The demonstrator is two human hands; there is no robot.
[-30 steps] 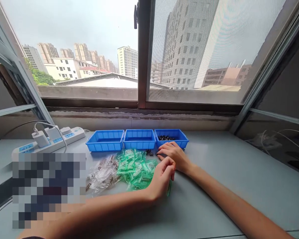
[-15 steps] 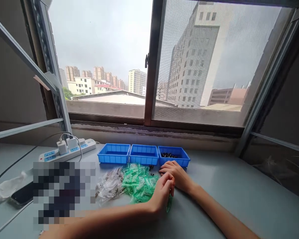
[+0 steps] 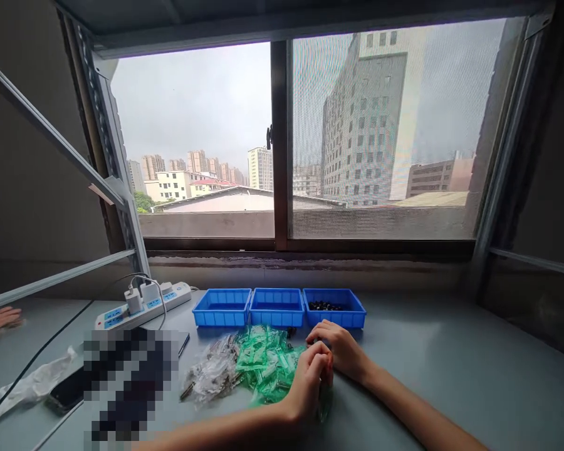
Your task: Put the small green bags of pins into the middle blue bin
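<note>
My left hand [image 3: 310, 379] is closed, with a small green plastic bag [image 3: 326, 404] hanging below its fingers. Just beyond it, my right hand [image 3: 341, 347] has curled fingers close to the tabletop; whatever they pinch is hidden. Left of my hands lies a heap of green plastic bags [image 3: 263, 354]. A pile of clear bags with metal-looking parts [image 3: 212, 369] adjoins the heap. A few small black pieces [image 3: 291, 332] lie between the heap and the bins. More black pieces [image 3: 325, 305] fill the bottom of the right blue bin [image 3: 336, 320].
The left blue bin [image 3: 222, 318] and middle blue bin [image 3: 277, 318] stand in the same row. A power strip [image 3: 143, 307] with plugs and cables, a phone [image 3: 66, 393] and crumpled white plastic [image 3: 32, 385] lie leftward. Another person's hand [image 3: 0, 321] shows at the left edge.
The view has shifted, so the table things sit lower in it. My right fingers have drawn in from a flatter pose. Another person's hand has appeared at the far left.
</note>
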